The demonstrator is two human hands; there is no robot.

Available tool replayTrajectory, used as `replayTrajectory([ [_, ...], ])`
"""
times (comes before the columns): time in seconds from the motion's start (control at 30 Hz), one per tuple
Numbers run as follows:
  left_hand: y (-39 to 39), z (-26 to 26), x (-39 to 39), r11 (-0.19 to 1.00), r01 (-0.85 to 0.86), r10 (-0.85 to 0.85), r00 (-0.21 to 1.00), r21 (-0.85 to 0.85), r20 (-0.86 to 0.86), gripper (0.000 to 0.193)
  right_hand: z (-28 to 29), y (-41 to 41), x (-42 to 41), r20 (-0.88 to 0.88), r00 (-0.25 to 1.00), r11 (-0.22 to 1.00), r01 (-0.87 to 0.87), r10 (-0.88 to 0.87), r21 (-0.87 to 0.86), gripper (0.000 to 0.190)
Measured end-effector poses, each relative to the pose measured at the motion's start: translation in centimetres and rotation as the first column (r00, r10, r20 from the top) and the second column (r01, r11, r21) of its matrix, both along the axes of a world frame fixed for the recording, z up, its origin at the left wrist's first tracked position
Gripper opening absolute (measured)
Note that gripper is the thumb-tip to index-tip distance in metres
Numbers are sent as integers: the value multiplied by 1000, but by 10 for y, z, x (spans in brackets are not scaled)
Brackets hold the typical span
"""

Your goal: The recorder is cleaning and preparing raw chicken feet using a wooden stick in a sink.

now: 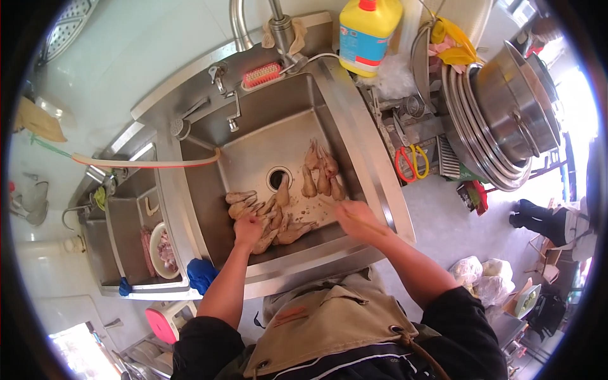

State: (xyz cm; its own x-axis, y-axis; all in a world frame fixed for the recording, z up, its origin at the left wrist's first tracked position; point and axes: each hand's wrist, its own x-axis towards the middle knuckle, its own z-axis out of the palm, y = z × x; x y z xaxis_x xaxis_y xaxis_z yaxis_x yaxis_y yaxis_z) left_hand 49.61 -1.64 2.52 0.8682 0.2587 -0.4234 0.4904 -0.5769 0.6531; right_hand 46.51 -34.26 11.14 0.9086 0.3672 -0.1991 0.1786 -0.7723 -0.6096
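Two groups of raw poultry pieces lie on the floor of a stainless steel sink [256,147]. My left hand [248,231] touches the larger group of poultry pieces [290,233] at the lower left; its fingertips are partly hidden, so I cannot tell how it grips. Near the sink's right side, my right hand [359,221] is closed around a thin wooden stick [365,223], perhaps a chopstick. The smaller group of poultry pieces [323,173] lies just beyond this hand. One piece reaches to the round drain [279,178]. Small brown bits are scattered between the groups.
A pink brush [262,74], faucet [232,111] and yellow jug [368,38] stand behind the basin. Scissors [411,163] and stacked metal bowls [470,128] are at right. A hose [156,164] crosses the left rim; a second sink holds a bowl of meat [165,251].
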Motion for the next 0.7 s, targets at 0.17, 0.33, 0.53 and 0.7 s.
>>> replayTrajectory([
  [0.17,-6,-78,14,714,647,-480,730,267,-487,27,38,8,-2,-501,735,801,585,-457,128,31],
  [0.33,-77,-107,79,892,420,-334,861,165,-384,35,30,24,-38,-586,598,714,699,-548,46,28],
  [0.53,-110,-177,128,981,59,9,939,186,-345,42,38,38,-47,-611,523,657,753,-593,7,30],
  [0.7,-88,-125,115,996,-20,-9,946,-86,-323,40,49,49,-27,-564,603,694,716,-564,72,26],
])
